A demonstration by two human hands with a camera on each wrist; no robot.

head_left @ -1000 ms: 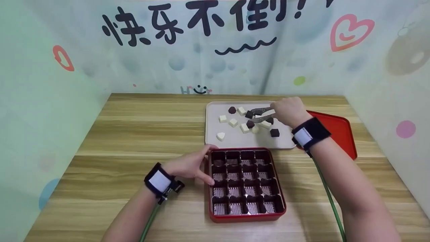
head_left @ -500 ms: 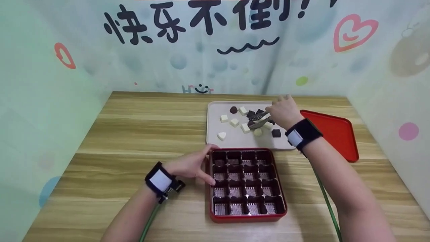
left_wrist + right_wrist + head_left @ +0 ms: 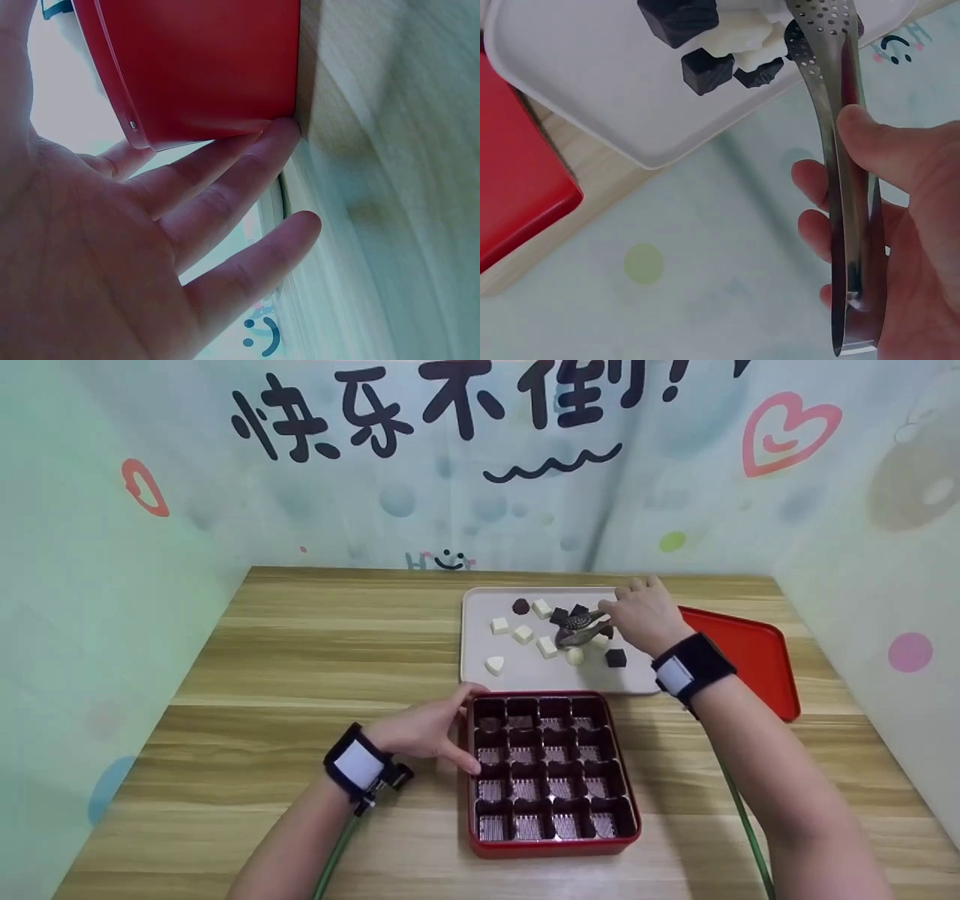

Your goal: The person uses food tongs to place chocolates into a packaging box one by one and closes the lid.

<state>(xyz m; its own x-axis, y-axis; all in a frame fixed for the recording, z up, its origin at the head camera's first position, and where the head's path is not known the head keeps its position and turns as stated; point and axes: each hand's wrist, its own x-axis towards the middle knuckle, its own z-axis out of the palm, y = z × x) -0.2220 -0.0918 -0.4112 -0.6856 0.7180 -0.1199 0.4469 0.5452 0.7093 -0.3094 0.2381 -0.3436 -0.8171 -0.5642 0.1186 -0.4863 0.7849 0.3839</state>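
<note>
My left hand (image 3: 427, 731) steadies a red square box (image 3: 555, 847) at its far left corner, thumb on the left side. In the left wrist view its fingers (image 3: 217, 206) stretch along the box's red wall. A brown divider (image 3: 538, 765) splits the box into compartments; two at the far left hold dark pieces. My right hand (image 3: 646, 611) grips metal tongs (image 3: 849, 187) with perforated ends, thumb on one arm and fingers behind the other. The tongs' ends are close together over a dark chocolate piece (image 3: 562, 637) on a white tray (image 3: 480, 649); whether they pinch it I cannot tell.
Several white chocolate pieces (image 3: 523, 634) and dark pieces (image 3: 616, 658) lie scattered on the tray. A red lid (image 3: 750, 660) lies right of the tray, partly hidden by the right arm. A printed curtain (image 3: 450, 510) rises behind the wooden table (image 3: 322, 660).
The tongs' ends have drawn closer together over the dark pieces. My right hand has shifted only slightly. My left hand and the box have stayed in place.
</note>
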